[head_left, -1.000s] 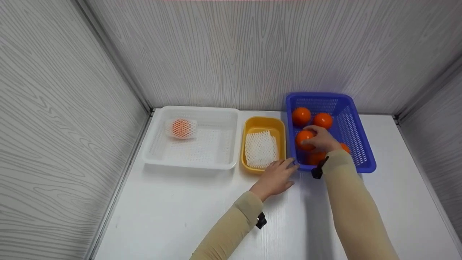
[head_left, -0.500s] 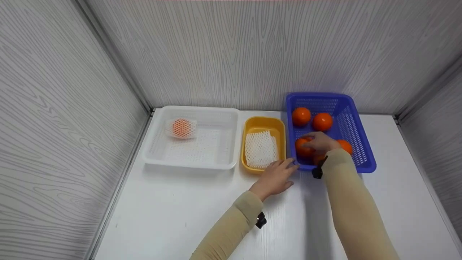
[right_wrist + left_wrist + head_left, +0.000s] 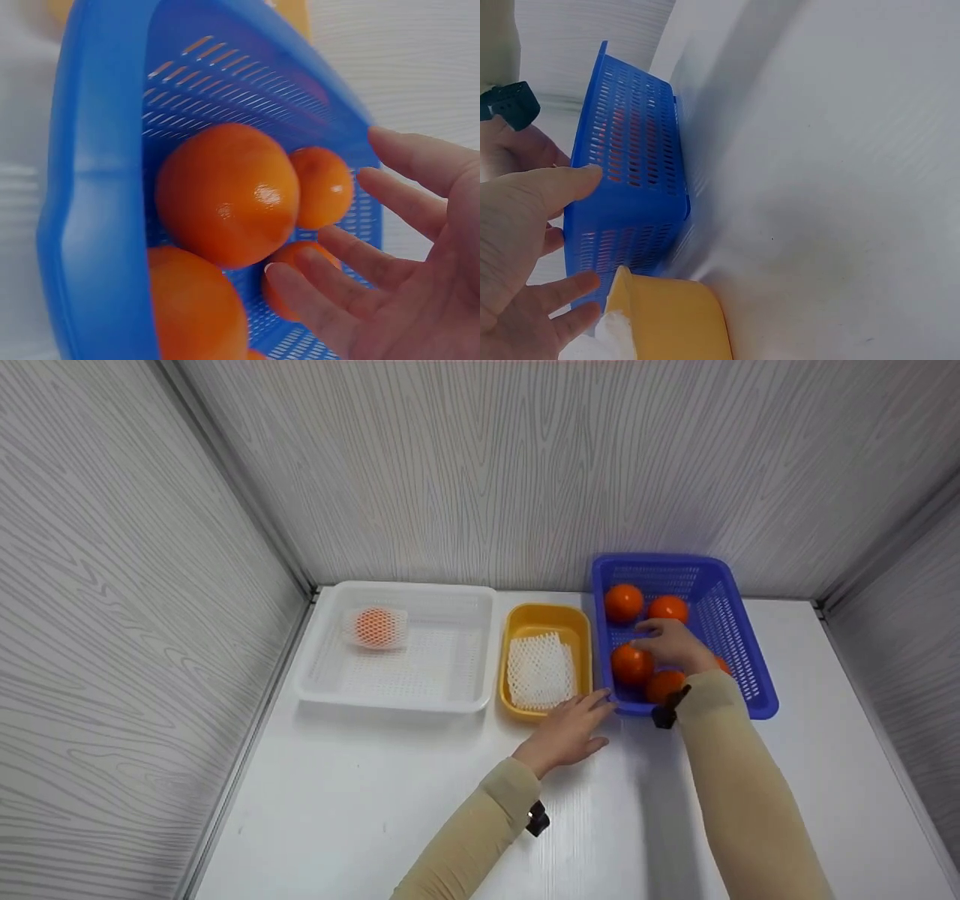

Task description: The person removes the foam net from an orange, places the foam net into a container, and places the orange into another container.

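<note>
Several oranges lie in the blue basket on the right. Over them hovers my right hand, its fingers spread and holding nothing; the right wrist view shows it apart from the nearest orange. My left hand is at the basket's near left corner, fingers extended, by the front rim of the yellow tray. In the left wrist view, the thumb lies near the basket's rim; whether it touches is hard to tell. White foam net sleeves lie in the yellow tray.
A white basket stands at the left, with an orange in a foam net inside. The three containers stand side by side along the back wall on a white table.
My right hand has set an orange down at the basket's left side, let go and risen a little off it. The left hand has stayed nearly still.
</note>
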The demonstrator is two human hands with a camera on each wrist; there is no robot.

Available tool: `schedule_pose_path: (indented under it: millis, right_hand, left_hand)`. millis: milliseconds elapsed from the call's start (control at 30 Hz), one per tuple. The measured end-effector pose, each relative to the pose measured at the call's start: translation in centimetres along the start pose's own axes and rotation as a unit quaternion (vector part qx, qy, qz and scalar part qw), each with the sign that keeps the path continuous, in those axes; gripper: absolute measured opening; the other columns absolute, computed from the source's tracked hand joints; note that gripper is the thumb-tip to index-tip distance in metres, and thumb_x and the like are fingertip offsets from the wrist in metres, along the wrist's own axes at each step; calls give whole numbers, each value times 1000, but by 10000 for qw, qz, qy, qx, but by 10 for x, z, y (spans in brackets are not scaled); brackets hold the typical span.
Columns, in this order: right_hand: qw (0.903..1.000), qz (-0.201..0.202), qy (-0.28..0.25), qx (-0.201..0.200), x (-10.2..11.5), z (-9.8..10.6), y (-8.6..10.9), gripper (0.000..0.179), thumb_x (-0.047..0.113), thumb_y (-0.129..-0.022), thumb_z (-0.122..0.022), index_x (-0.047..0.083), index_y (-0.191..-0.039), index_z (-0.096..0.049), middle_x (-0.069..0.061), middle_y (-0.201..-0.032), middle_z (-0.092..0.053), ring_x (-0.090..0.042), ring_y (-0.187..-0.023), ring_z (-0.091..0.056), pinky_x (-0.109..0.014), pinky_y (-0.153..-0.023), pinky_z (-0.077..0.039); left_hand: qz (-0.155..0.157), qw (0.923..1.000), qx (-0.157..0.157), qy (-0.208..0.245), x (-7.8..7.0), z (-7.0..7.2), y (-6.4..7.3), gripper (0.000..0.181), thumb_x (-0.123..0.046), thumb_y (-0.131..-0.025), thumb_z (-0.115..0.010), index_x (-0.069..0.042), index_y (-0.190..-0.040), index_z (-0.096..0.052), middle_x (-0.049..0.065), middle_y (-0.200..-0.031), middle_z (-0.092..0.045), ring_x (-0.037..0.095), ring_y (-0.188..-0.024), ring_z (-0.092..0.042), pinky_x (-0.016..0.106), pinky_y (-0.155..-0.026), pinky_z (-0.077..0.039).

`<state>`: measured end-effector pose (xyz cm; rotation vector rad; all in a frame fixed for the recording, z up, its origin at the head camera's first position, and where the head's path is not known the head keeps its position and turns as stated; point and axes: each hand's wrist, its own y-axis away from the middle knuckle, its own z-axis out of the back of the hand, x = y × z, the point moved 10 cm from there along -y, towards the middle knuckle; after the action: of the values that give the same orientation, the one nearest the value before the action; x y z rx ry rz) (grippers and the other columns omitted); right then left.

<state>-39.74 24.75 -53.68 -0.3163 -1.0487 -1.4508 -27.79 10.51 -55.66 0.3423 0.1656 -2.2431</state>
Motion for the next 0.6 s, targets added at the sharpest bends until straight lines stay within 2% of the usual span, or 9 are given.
schedule_pose_path:
  millis: [167, 300, 400, 600]
  right_hand:
    - [9993, 260, -33, -267, 8, 6, 4, 55, 31, -98, -60, 5, -144, -45, -26, -143, -41, -43, -121, -47, -57, -101, -40]
    - [9982, 448, -133, -365, 15, 6, 11, 54, 33, -98, -61, 7, -143, -47, -23, -144, -42, -41, -122, -47, -57, -102, -40]
    - [9958, 771, -178, -449, 25, 5, 16, 53, 30, -98, -61, 5, -142, -47, -24, -142, -44, -41, -124, -47, -56, -102, -41]
    - [9913, 1110, -447, -540, 37, 1, 24, 52, 27, -97, -63, 5, -141, -48, -22, -142, -44, -40, -127, -45, -53, -102, -42]
  left_hand:
    - [58, 9991, -297, 284, 3, 9, 3, 56, -33, -95, -66, -17, -146, -48, 6, -153, -38, 22, -138, -38, 39, -111, -33]
    - [19, 9980, -607, 150, 6, 19, 7, 52, -32, -94, -67, -17, -141, -53, 6, -146, -46, 21, -132, -45, 38, -108, -37]
    - [7, 9965, -835, -8, 9, 27, 11, 48, -34, -94, -67, -16, -137, -57, 6, -141, -51, 21, -128, -49, 37, -106, -40]
    - [-31, 9901, -1404, -47, 18, 48, 25, 42, -34, -94, -67, -14, -130, -61, 5, -131, -57, 21, -118, -56, 36, -98, -46]
